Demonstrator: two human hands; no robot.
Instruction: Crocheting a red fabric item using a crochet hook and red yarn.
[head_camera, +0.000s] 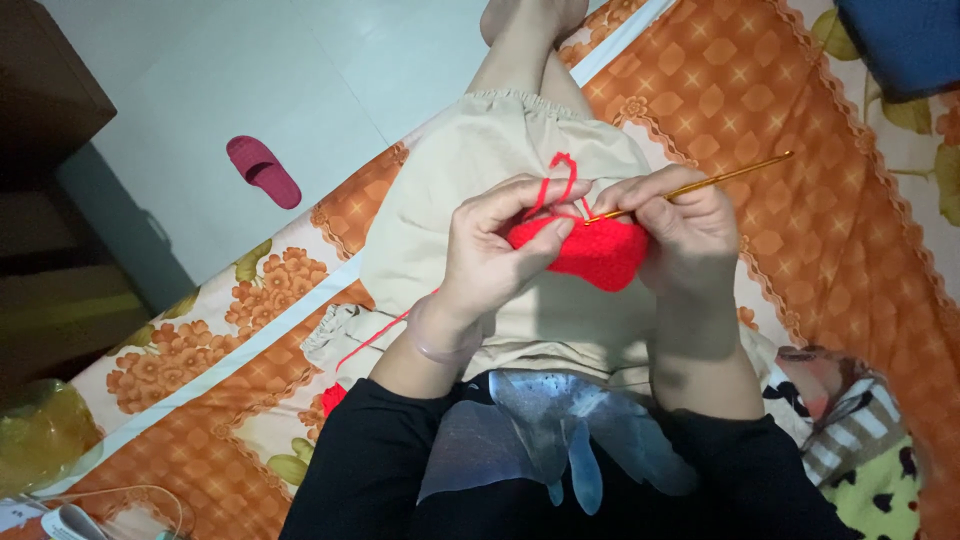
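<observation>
- two hands meet over the lap, both closed on a red crochet piece (598, 252) that sits between them, above the beige skirt (470, 200).
- left hand (497, 250) grasps the piece's left edge: thumb pressed on the front, fingers curled behind and over the top, so the left end is hidden in the grip.
- red yarn (558, 180) loops up over the left index finger, then runs down to the piece; another strand trails from under the left wrist toward a bit of red yarn by the left elbow.
- right hand (685, 225) is clenched on a gold hook (720, 178), thumb and forefinger pinching its shaft; its lower fingers wrap the right edge of the piece.
- hook tip touches the top edge of the piece, just beside the left fingertips; the handle sticks out up and to the right, past the right knuckles.
- most of the piece's middle and lower edge shows clear between the two hands.
- around: an orange floral sheet (800, 130) under the person, a pink slipper (263, 171) on the pale floor well apart to the left, a clear bangle on the left wrist.
</observation>
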